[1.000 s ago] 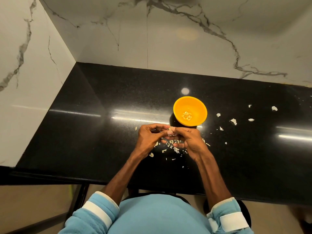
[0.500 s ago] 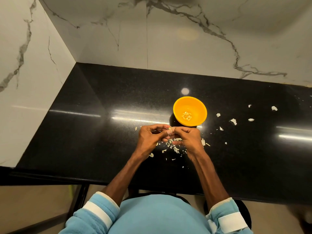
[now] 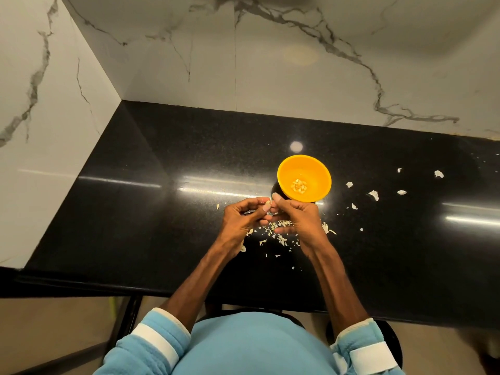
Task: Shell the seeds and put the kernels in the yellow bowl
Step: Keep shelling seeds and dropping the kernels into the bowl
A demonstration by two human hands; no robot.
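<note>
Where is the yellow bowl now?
In the head view, the round yellow bowl stands on the black stone counter, right of centre, just beyond the right hand.

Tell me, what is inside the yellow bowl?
A small heap of pale kernels lies at the bottom of the yellow bowl; its walls are bare. Nothing covers the inside, though upper kernels hide any beneath them.

Upright yellow bowl (image 3: 318,171) holds clustered pale kernels (image 3: 299,185) — seed (image 3: 267,204) just beside rim.

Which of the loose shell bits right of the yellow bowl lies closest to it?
The shell bit just off the yellow bowl's right rim, level with its middle; the other bits all lie farther away.
</note>
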